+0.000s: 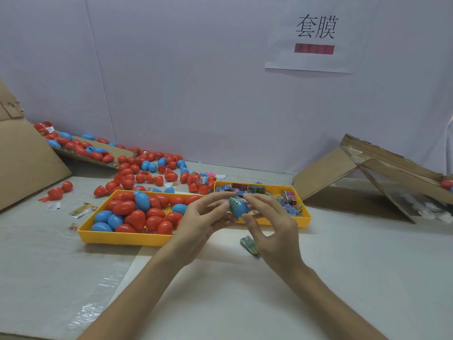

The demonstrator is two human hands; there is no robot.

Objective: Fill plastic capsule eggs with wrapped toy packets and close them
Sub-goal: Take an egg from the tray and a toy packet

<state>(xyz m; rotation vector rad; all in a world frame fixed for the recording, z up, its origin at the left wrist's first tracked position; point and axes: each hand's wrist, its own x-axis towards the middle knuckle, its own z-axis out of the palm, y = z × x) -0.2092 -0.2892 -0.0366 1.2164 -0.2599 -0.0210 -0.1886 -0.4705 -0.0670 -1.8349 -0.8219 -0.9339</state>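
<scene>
Blue egg (239, 209) held by yellow tray (307, 217).
It is pinched by left hand (203, 218) and right hand (273, 225), each grip curled round it.

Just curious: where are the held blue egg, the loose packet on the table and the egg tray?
blue egg (239, 209): head view, lower blue shell.
loose packet (248, 244): head view, printed wrapper middle.
egg tray (117, 238): head view, front wall.

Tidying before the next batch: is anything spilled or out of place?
Yes. Red and blue eggs lie spilled across the table behind the yellow trays, and one wrapped packet lies loose by the right hand.
</scene>
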